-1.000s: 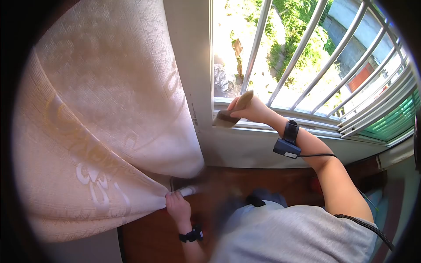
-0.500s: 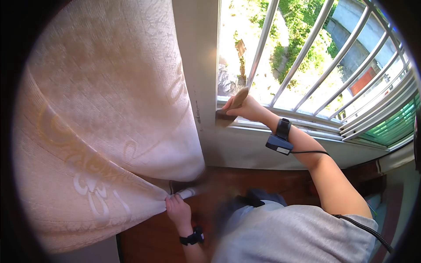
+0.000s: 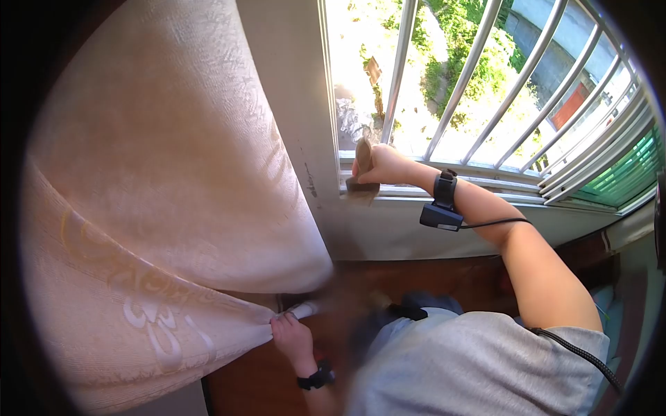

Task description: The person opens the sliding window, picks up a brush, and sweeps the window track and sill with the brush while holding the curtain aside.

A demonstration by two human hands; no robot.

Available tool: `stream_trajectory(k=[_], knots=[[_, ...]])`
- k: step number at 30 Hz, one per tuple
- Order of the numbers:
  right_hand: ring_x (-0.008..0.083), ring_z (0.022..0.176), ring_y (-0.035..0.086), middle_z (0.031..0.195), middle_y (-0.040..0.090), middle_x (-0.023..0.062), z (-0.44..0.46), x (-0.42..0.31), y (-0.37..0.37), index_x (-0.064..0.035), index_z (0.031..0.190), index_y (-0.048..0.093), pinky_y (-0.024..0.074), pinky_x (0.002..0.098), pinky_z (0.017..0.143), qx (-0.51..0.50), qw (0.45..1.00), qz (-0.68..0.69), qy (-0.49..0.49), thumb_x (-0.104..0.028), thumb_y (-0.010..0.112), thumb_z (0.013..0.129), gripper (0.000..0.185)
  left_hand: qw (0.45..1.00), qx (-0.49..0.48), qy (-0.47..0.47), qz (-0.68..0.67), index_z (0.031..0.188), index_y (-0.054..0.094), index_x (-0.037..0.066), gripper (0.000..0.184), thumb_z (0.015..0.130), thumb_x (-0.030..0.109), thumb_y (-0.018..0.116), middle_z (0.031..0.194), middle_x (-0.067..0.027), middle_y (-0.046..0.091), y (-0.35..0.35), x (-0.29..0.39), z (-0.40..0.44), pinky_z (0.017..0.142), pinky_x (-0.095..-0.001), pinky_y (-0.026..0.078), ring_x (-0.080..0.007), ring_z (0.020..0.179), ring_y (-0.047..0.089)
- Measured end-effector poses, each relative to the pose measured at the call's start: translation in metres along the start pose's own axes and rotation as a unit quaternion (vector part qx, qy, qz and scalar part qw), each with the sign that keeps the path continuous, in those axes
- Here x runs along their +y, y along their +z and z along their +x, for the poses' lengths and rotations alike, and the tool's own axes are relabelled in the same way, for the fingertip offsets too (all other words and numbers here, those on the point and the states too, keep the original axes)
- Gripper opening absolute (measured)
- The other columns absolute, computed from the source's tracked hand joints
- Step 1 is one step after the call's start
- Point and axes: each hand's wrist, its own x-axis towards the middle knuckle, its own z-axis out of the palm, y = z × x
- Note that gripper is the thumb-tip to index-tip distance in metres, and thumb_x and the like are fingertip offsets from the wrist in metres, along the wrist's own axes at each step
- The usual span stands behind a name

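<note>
My left hand (image 3: 293, 341) is closed on a bunched edge of the pale patterned curtain (image 3: 166, 208) and holds it out to the left, low down. A fold stretches taut from my fingers. My right hand (image 3: 378, 163) is at the left corner of the window, wrapped round a brush (image 3: 365, 154) with a flat wooden handle. The brush's dark bristles (image 3: 362, 188) point down at the window sill (image 3: 399, 191), in front of its lower frame. Whether they touch it is hard to tell.
Metal window bars (image 3: 472, 76) rise behind my right hand, with greenery outside. A scuffed white wall strip (image 3: 284, 97) stands between curtain and window. Below is a reddish-brown floor (image 3: 236, 381). A black cable (image 3: 496, 222) runs from the device on my right forearm.
The brush in my right hand has turned, its handle now more upright and its bristles further right along the sill. My left hand keeps its hold on the curtain. The view has shifted slightly.
</note>
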Motion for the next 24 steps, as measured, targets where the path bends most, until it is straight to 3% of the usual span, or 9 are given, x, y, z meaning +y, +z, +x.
stream_trajectory(k=[2,7,9,10,11,13,21,24], knots=[[0.0213,0.075,0.068,0.079,0.071,0.0088,-0.016,-0.013,-0.026,-0.0072,0.086,0.072,0.0527,0.0338,0.07,-0.093,0.986,-0.113,0.079,-0.019,0.075,0.069,0.021,0.999,0.026,-0.02,-0.037,0.084,0.058,-0.001,0.011,0.075,0.001,0.053,0.079,-0.0157,0.058,0.0,0.0,0.003,0.104,-0.0407,0.04,-0.0325,0.087,0.059],[0.0197,0.075,0.068,0.081,0.071,0.0075,-0.015,0.019,-0.029,-0.0076,0.087,0.073,0.0524,0.0333,0.07,-0.056,0.994,-0.085,0.048,-0.019,0.075,0.069,0.022,0.999,0.029,-0.023,-0.033,0.083,0.058,-0.001,0.01,0.074,0.0,0.053,0.079,-0.0158,0.058,-0.001,0.003,0.001,0.103,-0.0408,0.04,-0.0328,0.086,0.058],[0.0195,0.077,0.068,0.082,0.071,0.008,-0.001,0.026,-0.007,-0.0079,0.088,0.073,0.0521,0.0332,0.072,0.031,0.995,0.09,-0.002,-0.018,0.074,0.071,0.02,0.999,0.033,-0.014,-0.033,0.083,0.057,-0.001,0.011,0.074,0.0,0.053,0.079,-0.0159,0.058,-0.004,0.007,0.003,0.103,-0.0408,0.04,-0.0329,0.086,0.058],[0.0214,0.079,0.068,0.083,0.071,0.0102,0.001,0.02,0.004,-0.0078,0.088,0.073,0.0517,0.0338,0.074,0.038,0.994,0.099,0.0,-0.017,0.073,0.072,0.018,0.999,0.02,-0.012,-0.041,0.083,0.057,-0.001,0.011,0.074,-0.001,0.053,0.08,-0.0161,0.058,-0.003,0.006,0.001,0.103,-0.041,0.041,-0.0331,0.086,0.058],[0.0239,0.08,0.068,0.084,0.071,0.0118,-0.006,0.001,0.013,-0.0076,0.087,0.073,0.052,0.0349,0.074,0.031,0.999,0.006,-0.012,-0.019,0.073,0.073,0.018,0.999,0.008,-0.008,-0.047,0.083,0.057,-0.001,0.011,0.074,-0.001,0.053,0.08,-0.0164,0.058,-0.002,0.001,0.004,0.103,-0.0411,0.041,-0.0333,0.086,0.058],[0.0255,0.081,0.068,0.084,0.071,0.0117,-0.007,0.009,0.011,-0.0078,0.089,0.072,0.0524,0.0355,0.075,0.012,0.999,-0.044,-0.003,-0.021,0.073,0.072,0.021,0.999,0.019,-0.003,-0.044,0.083,0.057,-0.001,0.01,0.074,-0.001,0.053,0.08,-0.0163,0.058,-0.001,0.0,0.006,0.103,-0.0414,0.041,-0.0333,0.085,0.058],[0.0209,0.079,0.065,0.083,0.069,0.0069,-0.104,0.07,-0.081,-0.0075,0.09,0.07,0.0511,0.0324,0.074,-0.062,0.983,-0.107,0.133,-0.014,0.072,0.072,0.02,0.998,0.04,-0.016,-0.036,0.081,0.056,-0.001,0.008,0.074,-0.001,0.052,0.076,-0.0157,0.053,0.007,0.0,0.001,0.105,-0.042,0.039,-0.0334,0.082,0.056],[0.0164,0.078,0.064,0.082,0.069,0.0048,-0.138,0.087,-0.112,-0.0059,0.088,0.07,0.0511,0.0294,0.073,-0.051,0.99,-0.082,0.103,-0.006,0.073,0.069,0.019,1.0,0.023,0.001,-0.002,0.08,0.058,0.001,0.008,0.078,0.001,0.05,0.075,-0.0128,0.056,-0.001,0.002,0.005,0.101,-0.0389,0.041,-0.0307,0.08,0.057]])
